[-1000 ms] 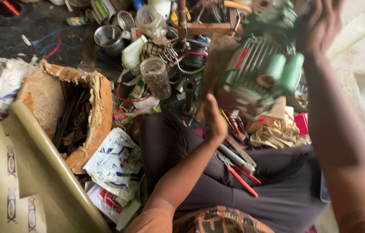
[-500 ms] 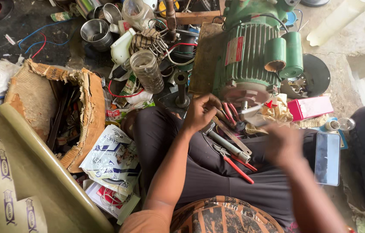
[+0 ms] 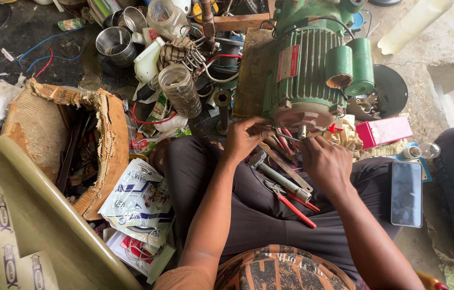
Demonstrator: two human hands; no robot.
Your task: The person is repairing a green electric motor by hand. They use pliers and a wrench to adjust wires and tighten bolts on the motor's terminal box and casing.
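Right hand [image 3: 326,161] now drawn in beside left hand [image 3: 244,138], both sets of fingers pinching thin metal tool [image 3: 286,135] at green motor [image 3: 313,70] end plate, hammer [image 3: 278,174] on lap

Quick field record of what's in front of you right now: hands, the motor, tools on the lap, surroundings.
left hand: at the front face of the green motor, fingers on a thin metal tool
right hand: just below the motor's shaft end, fingertips close to the same tool
grip: cannot tell which hand holds the tool
lap: hammer, red-handled pliers
right of lap: phone, pink box
left side: torn cardboard box
behind: clear plastic jar, steel cups
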